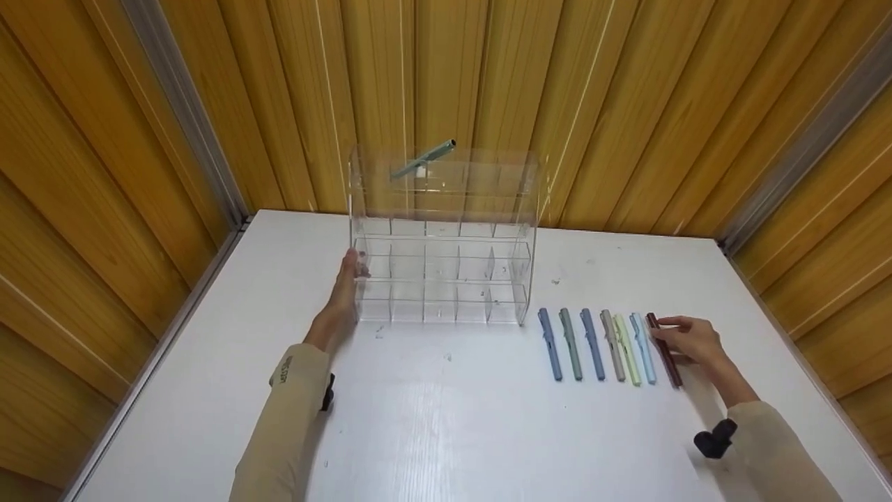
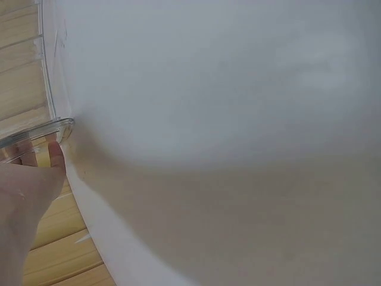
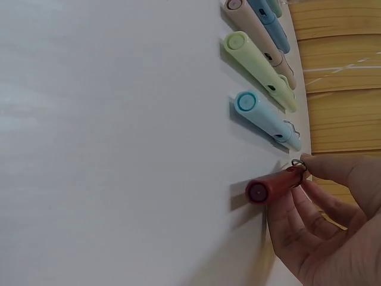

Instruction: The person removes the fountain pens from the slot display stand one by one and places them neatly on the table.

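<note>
At its left side, a clear acrylic rack [image 1: 441, 268] with rows of small compartments is gripped by my left hand [image 1: 341, 296]. In the left wrist view the thumb [image 2: 56, 156] is at the panel's edge, and the other fingers show partly through clear plastic. My right hand [image 1: 693, 341] pinches a dark red pen [image 1: 667, 354] near its clip end; the thumb and fingertips lie about it in the right wrist view. Left of that pen lie a light blue pen [image 1: 644, 352], a light green pen [image 1: 628, 355] and a grey-beige pen [image 1: 613, 348].
Farther left in the row are a blue pen [image 1: 593, 346], a grey-green pen [image 1: 571, 345] and another blue pen [image 1: 550, 346]. A teal pen [image 1: 432, 155] sits slanted at the rack's top. Wood-patterned walls [image 1: 446, 84] border the white table [image 1: 432, 432].
</note>
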A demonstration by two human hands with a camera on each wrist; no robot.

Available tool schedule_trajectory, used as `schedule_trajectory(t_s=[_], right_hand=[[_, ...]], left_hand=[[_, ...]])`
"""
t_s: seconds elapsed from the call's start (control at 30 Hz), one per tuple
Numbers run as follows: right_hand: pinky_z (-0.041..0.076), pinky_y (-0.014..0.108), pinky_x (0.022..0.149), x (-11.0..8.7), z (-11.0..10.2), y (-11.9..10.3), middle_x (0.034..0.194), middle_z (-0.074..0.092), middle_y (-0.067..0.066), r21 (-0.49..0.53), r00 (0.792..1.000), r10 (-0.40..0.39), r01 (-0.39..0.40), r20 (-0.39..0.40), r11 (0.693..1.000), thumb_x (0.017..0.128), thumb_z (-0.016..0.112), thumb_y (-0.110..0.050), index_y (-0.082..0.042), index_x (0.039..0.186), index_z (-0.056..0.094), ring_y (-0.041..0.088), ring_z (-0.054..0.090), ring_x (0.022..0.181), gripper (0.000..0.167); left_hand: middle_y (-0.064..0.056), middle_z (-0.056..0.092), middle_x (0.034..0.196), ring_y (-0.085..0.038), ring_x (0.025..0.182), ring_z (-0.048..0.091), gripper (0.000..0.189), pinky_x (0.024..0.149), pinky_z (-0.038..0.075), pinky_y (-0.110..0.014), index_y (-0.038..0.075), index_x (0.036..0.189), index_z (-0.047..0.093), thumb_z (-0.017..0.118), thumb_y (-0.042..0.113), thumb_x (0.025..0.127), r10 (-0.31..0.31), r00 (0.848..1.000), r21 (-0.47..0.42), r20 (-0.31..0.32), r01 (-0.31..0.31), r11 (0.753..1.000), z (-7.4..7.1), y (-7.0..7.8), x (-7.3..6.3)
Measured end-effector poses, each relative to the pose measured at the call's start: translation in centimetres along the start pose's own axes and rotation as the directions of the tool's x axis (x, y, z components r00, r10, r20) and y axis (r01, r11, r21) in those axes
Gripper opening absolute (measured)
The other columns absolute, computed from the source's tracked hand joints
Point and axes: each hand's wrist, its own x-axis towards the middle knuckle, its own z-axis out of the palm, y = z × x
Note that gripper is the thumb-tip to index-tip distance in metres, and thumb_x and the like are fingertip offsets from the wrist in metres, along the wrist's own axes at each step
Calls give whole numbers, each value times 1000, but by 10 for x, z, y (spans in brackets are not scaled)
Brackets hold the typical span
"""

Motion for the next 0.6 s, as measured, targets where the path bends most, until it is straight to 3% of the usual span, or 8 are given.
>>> schedule_trajectory(t_s=[0.17, 0.3, 0.43, 0.6], right_hand=[[62, 24, 74, -1, 2, 3, 126, 65, 33, -26, 999, -33, 33, -20, 999, 103, 66, -26, 15, 143, 50, 8, 70, 85, 59], [61, 24, 70, -2, 5, 4, 126, 65, 36, -56, 996, -73, 71, -42, 996, 103, 68, -25, 16, 141, 51, 9, 70, 84, 58], [62, 26, 68, -1, 5, 6, 118, 67, 33, -80, 995, -86, 81, -51, 993, 103, 67, -23, 17, 142, 49, 10, 70, 82, 59], [63, 28, 69, 3, 5, 0, 124, 61, 42, -140, 994, -105, 100, -29, 985, 103, 65, -21, 19, 141, 47, 17, 71, 84, 58]], left_hand=[[-10, 11, 175, -39, 163, 2, 98, 125, 0, -72, 34, 170, 3, 11, 92, 91, 9, 1000, 5, -2, -9, 1000, 1, 0, -1], [-5, 1, 178, -35, 164, -8, 102, 126, -5, -70, 39, 168, -5, 10, 97, 85, -26, 1000, 16, -4, 26, 1000, 1, 1, -2], [0, -1, 177, -33, 164, -9, 107, 127, -5, -68, 46, 166, -4, 13, 103, 77, -65, 998, 4, -2, 65, 998, 4, 1, 0], [-2, 5, 176, -34, 164, -4, 109, 127, -2, -68, 43, 168, 1, 14, 103, 77, -62, 998, -8, -13, 62, 998, 2, -1, 1]])
